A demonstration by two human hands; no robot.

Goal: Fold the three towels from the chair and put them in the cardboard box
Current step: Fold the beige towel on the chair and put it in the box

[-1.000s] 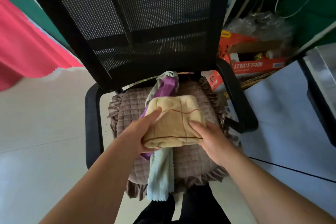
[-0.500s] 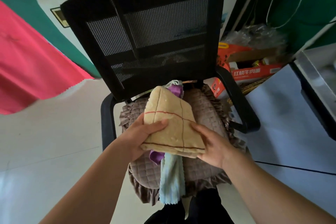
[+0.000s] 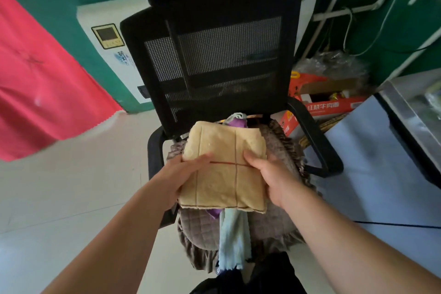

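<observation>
— Towel (image 3: 222, 169), the folded yellow one: where is it?
— Above the chair (image 3: 214, 67) seat, left hand (image 3: 183, 174) and right hand (image 3: 269, 174) each clamped on a side edge.

- The folded yellow towel (image 3: 222, 169) was thick, matt terry cloth with thin red stitched lines.
- Under that towel, the seat cushion (image 3: 274, 222) was quilted brown fabric with a frilled edge.
- A pale blue towel (image 3: 232, 241) hanging below the yellow towel looked thin, soft and frayed at its end.
- Behind the yellow towel, the chair (image 3: 214, 59) had a black mesh back and smooth black plastic armrests.
- The floor (image 3: 71, 198) left of the chair was glossy and smooth.
</observation>
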